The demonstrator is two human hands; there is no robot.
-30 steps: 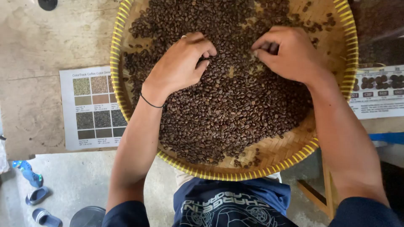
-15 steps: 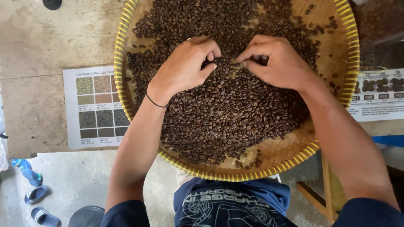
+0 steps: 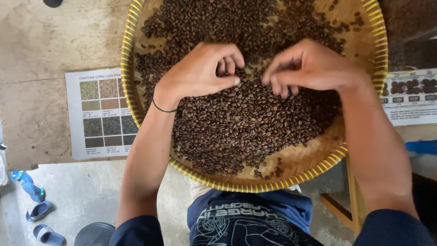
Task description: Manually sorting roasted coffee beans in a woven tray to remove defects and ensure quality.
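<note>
We note left hand (image 3: 200, 73) and right hand (image 3: 309, 68) curled, pinching among coffee beans (image 3: 241, 123) directly beneath, inside woven tray (image 3: 364, 150); contents of pinch: cannot tell.

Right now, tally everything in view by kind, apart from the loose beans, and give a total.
Woven trays: 1
Printed colour charts: 2
Hands, left hand and right hand, both in the coffee beans: 2
Wrist bands: 1
Sandals: 2
Total: 8
</note>
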